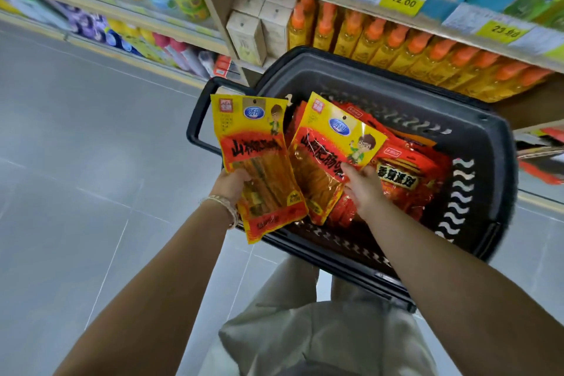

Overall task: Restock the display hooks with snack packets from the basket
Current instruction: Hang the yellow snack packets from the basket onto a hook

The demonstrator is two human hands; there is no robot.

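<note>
While both bare arms reach forward, the left hand (232,182) grips one yellow snack packet (255,162) upright; the right hand (363,185) pinches a second packet (328,149) over the black basket (476,137) of red packets (403,174), orange-capped bottles (396,46) shelved beyond.

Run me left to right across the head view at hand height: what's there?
Grey floor → left hand → its yellow packet → second yellow packet → right hand → red packets → basket wall.

Two yellow snack packets (259,159) are held up, one black basket (476,143) holds several red packets (406,174).
</note>
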